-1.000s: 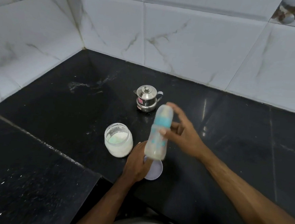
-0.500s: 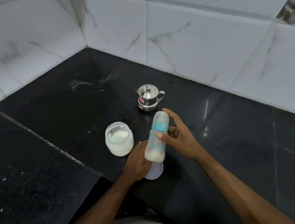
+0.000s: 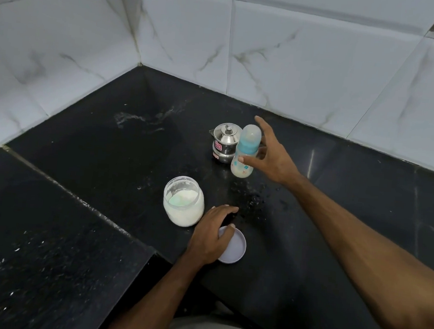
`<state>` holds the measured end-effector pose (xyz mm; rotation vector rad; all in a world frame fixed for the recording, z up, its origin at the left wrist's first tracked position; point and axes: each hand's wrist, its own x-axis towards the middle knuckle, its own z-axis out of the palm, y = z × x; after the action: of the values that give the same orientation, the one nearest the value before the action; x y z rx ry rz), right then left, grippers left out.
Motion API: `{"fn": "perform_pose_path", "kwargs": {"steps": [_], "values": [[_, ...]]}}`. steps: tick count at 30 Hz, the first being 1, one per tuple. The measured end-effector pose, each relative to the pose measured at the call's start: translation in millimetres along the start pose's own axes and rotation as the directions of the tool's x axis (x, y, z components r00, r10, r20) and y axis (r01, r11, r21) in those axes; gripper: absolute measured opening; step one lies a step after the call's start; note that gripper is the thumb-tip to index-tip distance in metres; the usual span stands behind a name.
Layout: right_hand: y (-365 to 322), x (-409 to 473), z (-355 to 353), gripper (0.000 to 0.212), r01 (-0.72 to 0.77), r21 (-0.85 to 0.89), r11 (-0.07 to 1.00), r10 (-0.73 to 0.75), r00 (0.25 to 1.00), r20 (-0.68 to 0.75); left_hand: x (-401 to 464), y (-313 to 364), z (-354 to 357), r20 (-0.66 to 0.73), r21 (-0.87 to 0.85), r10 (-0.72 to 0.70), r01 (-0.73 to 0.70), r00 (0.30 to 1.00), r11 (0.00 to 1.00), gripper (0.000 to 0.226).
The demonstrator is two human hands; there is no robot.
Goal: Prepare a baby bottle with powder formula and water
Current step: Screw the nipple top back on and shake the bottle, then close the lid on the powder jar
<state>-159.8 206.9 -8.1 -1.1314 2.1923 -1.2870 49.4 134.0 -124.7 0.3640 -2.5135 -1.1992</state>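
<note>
The baby bottle (image 3: 244, 153), capped, with a blue collar and milky liquid in its lower part, stands upright on the black stone counter (image 3: 337, 199), just in front of a small steel lidded pot (image 3: 224, 143). The right hand (image 3: 268, 155) is beside it with fingers spread and straight; the thumb tip lies against the bottle's side, not gripping. Nearer the person, an open jar of white powder (image 3: 183, 204) stands on the counter. The left hand (image 3: 211, 235) rests with loosely bent fingers on a round pale lid (image 3: 234, 248) just right of the jar
</note>
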Motion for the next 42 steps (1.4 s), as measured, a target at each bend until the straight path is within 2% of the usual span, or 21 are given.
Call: {"fn": "perform_pose_path", "kwargs": {"steps": [16, 22, 28, 32, 38, 42], "values": [[31.3, 7.6, 18.8, 0.1, -0.052, -0.045, 0.998, 0.053, 0.998, 0.016, -1.8, -0.1, -1.6, 0.009, 0.008, -0.027, 0.027, 1.0, 1.0, 0.049], [36.0, -0.2, 18.2, 0.107, -0.101, 0.015, 0.995, 0.101, 0.995, 0.006, -2.4, 3.4, -3.8, 0.011, 0.004, -0.031, 0.031, 0.999, 1.0, 0.049], [44.4, -43.9, 22.5, 0.081, -0.176, 0.1, 0.979, 0.192, 0.965, -0.179, -3.8, 8.1, -16.0, 0.024, -0.053, -0.049, 0.05, 0.999, 0.997, 0.043], [45.5, -81.3, 30.6, 0.062, -0.194, 0.13, 0.972, 0.213, 0.965, -0.152, -17.7, 15.6, -23.5, 0.004, 0.075, 0.015, -0.016, 1.0, 0.997, 0.048], [44.4, -120.3, 44.8, 0.043, -0.201, 0.112, 0.973, 0.212, 0.972, -0.097, -42.8, 25.7, -19.4, 0.114, 0.27, -0.004, -0.027, 0.993, 0.962, 0.088], [41.6, -132.3, 52.6, 0.038, -0.196, 0.135, 0.971, 0.208, 0.974, -0.089, -44.8, 23.7, -15.3, 0.151, 0.334, 0.001, -0.052, 0.989, 0.941, 0.091]]}}
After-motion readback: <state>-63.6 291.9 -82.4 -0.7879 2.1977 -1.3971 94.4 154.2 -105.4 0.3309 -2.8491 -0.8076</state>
